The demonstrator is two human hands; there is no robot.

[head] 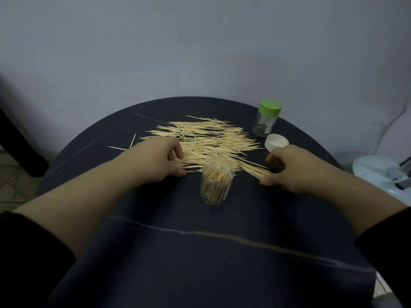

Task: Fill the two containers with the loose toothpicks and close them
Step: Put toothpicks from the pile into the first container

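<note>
Head cam view: a round dark table top with thin pale veins (200, 252) sits against a plain grey-blue wall (200, 41), with a pale blue object (378, 174) on the floor off to the right.

The left hand (155, 158) rests palm-down at the near-left edge of the loose pile of pale wooden toothpicks (206, 141), fingers curled over a few sticks with the thumb on the table. Can't tell if it's actually pinching any.

The right hand (291, 167) is at the near-right edge, fingers bent, thumb and fingers closing around a bundle of sticks that pokes out toward the middle.

Between the two thumbs stands an open clear plastic container half full of toothpicks (216, 182). Just past the right fingertips lies a white round lid (275, 142), and further beyond it an empty-looking clear container with a green cap (266, 117), closed.
</note>
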